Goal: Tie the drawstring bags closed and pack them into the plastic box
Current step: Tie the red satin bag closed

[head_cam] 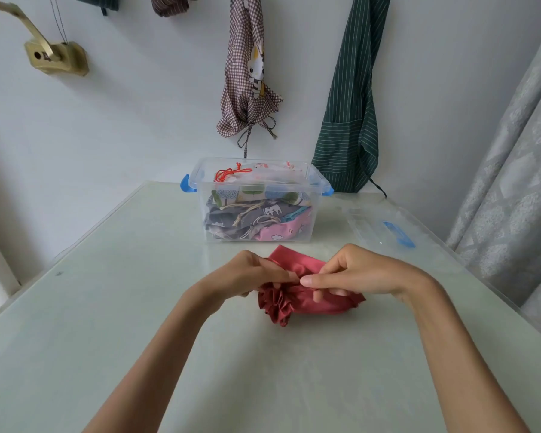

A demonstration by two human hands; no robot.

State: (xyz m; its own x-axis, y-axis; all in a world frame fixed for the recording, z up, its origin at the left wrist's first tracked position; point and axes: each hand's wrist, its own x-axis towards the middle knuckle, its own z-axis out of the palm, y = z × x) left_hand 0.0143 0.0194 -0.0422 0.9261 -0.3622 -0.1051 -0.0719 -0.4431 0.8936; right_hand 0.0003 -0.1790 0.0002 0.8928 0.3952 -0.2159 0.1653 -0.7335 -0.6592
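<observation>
Left hand point(250, 273): fingers curled, pinching the gathered neck of the red drawstring bag point(297, 292). Right hand point(353, 273): thumb and forefinger pinched at the same neck from the other side, remaining fingers curled down onto the fabric. The two hands' fingertips meet almost tip to tip above the gather. The cord itself cannot be made out between the fingers.

The bag lies flat on the table point(138, 307), about midway between its left and right edges, the ruffled mouth pointing toward the near edge and the body running under the right hand toward the far right.

Past the bag, near the far edge, stands the clear plastic box point(260, 201) with blue latches, lid off. It holds several packed cloth bags: grey, pink and tree-printed ones low down, a white one with a red cord on top.

The clear lid point(378, 229) with a blue handle lies flat near the table's right edge, just right of the box and apart from it.

On the wall behind: a checked apron point(247, 76) and a green striped apron point(350, 98), both hanging.
</observation>
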